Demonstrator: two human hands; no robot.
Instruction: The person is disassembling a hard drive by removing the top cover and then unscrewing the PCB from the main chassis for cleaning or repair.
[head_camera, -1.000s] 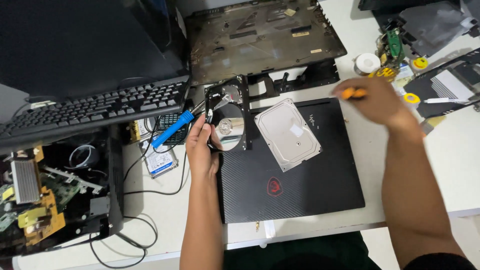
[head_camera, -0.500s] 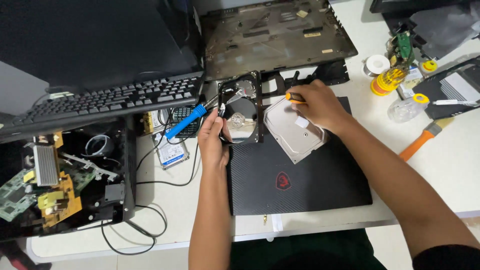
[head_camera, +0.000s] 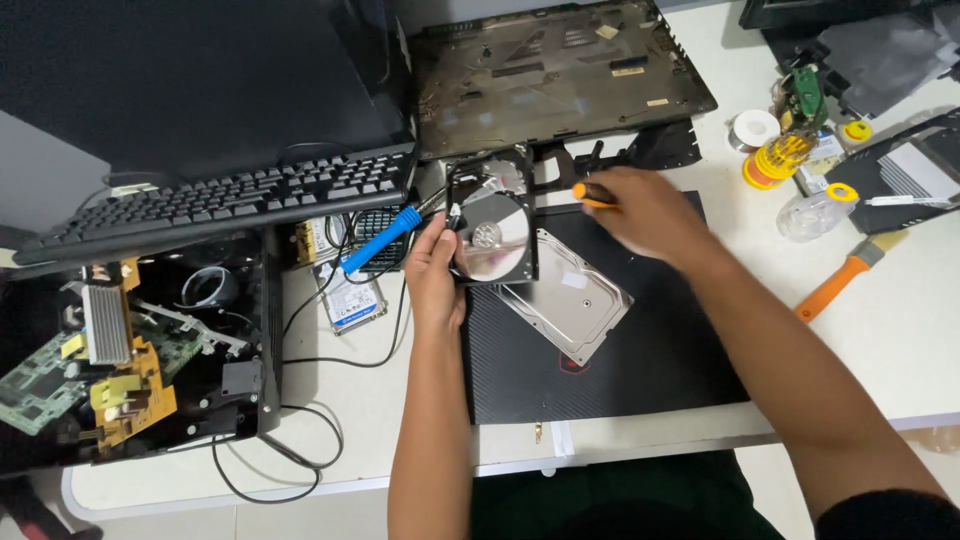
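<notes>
White desk (head_camera: 400, 420), crowded with parts, carries a black laptop lid (head_camera: 600, 350). Left hand (head_camera: 435, 275) closes its grip on an opened hard drive (head_camera: 492, 225), tilted up over the lid's far left corner. Right hand (head_camera: 645, 210) wraps an orange screwdriver (head_camera: 590, 194) just right of the drive. A silver drive cover (head_camera: 570, 305) lies on the lid, a blue soldering iron (head_camera: 380, 240) to the left.

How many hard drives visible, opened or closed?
2. An opened hard drive propped up in the left hand; a closed small drive flat under the blue-handled tool. Clutter may hide more.
</notes>
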